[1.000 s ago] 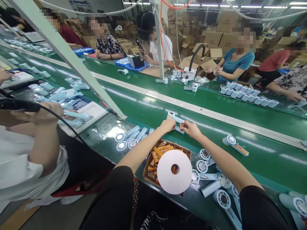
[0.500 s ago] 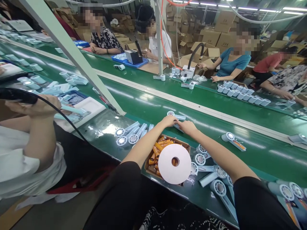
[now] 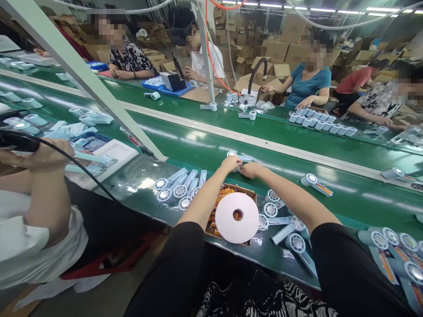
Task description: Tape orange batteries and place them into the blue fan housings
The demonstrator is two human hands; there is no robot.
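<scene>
Over the near edge of the green belt, my left hand (image 3: 231, 164) and my right hand (image 3: 251, 170) meet with fingers pinched together. A small pale piece shows between the fingertips, but the hands hide most of it. Just beyond them lies a pale-blue handheld fan body (image 3: 244, 158) with a round head. Below my hands, a cardboard box (image 3: 253, 193) holds orange cylindrical batteries (image 3: 213, 216). A big white paper-like roll (image 3: 228, 224) with a hole in its middle rests on top of the box.
Fan bodies (image 3: 180, 191) lie left of the box, and more fan bodies (image 3: 296, 242) to its right. One fan body with an orange battery (image 3: 310, 179) sits on the belt. A slanted metal post (image 3: 132, 127) stands left. Co-workers sit across the belt; another person's hand (image 3: 49, 154) is at left.
The view has shifted slightly right, so most things sit further left. My hands stay together, and less of the pale piece between them shows. The roll and box keep their places.
</scene>
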